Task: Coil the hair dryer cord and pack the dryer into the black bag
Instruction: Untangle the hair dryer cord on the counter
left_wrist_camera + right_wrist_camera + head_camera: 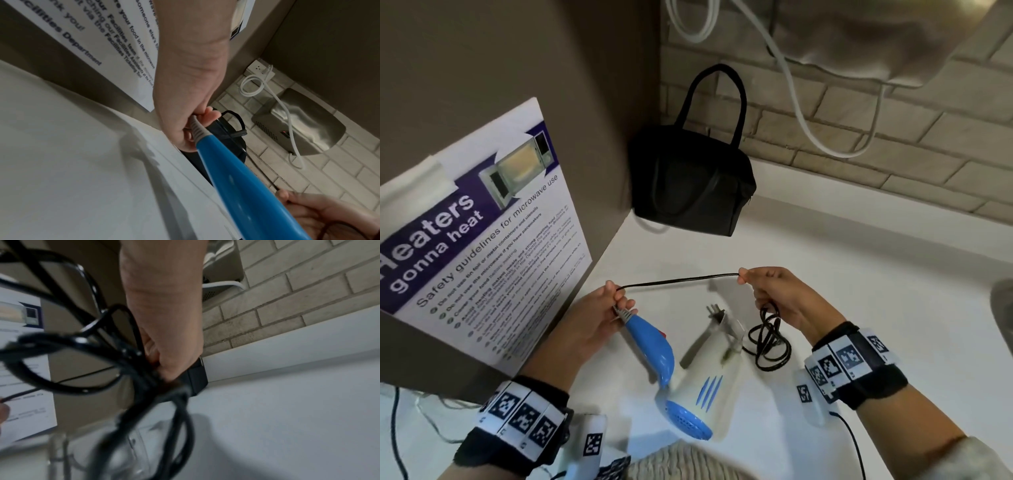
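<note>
Hair dryer (698,387): white body, blue handle, laid on white counter (859,291), handle end raised by left hand (599,315), fingers curled round grey cord sleeve at handle tip. Cord (681,281): black, stretched taut between both hands; several loops gathered and gripped in closed right hand (777,298), loops hanging to counter beside dryer nozzle. Plug (717,311) seen near nozzle. Black bag (691,185): upright in corner against brick wall (893,137), well apart from dryer. Poster (482,233) fixed on left panel.
</note>
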A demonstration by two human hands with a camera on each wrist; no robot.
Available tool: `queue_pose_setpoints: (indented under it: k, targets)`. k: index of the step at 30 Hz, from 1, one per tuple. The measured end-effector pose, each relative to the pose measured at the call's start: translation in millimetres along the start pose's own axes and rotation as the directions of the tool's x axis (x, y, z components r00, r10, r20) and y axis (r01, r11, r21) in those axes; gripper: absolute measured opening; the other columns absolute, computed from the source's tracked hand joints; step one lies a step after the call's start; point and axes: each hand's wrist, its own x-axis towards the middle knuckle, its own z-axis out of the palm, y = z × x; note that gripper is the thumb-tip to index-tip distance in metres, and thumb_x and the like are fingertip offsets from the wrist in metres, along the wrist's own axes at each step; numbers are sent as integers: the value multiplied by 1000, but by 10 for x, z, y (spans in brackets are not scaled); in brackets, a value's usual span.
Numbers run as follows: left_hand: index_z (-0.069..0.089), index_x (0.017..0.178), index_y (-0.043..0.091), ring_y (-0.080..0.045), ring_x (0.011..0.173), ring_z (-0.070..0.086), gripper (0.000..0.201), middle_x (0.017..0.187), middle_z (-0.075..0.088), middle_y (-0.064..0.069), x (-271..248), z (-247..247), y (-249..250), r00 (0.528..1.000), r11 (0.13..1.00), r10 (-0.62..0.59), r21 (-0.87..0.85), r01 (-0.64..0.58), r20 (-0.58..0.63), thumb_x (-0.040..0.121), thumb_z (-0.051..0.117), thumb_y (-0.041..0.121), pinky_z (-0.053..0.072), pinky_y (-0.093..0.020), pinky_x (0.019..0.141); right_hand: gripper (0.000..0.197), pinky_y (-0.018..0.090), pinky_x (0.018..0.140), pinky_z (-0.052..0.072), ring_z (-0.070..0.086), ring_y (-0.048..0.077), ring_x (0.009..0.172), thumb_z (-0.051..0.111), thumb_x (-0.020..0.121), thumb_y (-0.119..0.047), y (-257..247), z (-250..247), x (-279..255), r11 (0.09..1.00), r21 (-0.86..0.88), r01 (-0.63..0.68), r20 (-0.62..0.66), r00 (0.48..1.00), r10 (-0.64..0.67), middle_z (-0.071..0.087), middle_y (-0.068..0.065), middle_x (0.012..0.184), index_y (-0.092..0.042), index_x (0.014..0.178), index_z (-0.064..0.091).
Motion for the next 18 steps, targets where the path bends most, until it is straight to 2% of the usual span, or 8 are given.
queue_pose_setpoints:
  k: [10,15,18]
  targets:
    - [49,69,9,-20,75,55,34,54,53,-2,-54,-193,-89,996,997,-63,-49,60,-64,100,41,19,47,-35,85,22,24,44,28,21,11,43,64,89,-24,233,-188,359,997,43,-70,-142,987,75,24,-6,47,-7,75,68]
    - [51,70,8,-22,72,58,31,57,53,-5,-97,-295,-102,979,990,-137,-53,130,-151,99,42,13,48,-33,75,22,23,41,30,24,11,43,66,88,-24,285,-302,446,991,77,-112,-200,972,125,27,-4,49,-4,79,65]
    - [52,70,8,-21,71,60,32,53,55,-4,-109,-331,-149,971,985,-174,-42,169,-166,100,42,14,51,-32,73,23,25,43,28,24,12,44,65,89,-25,320,-283,463,990,71,-119,-234,963,132,27,-2,51,-4,79,62]
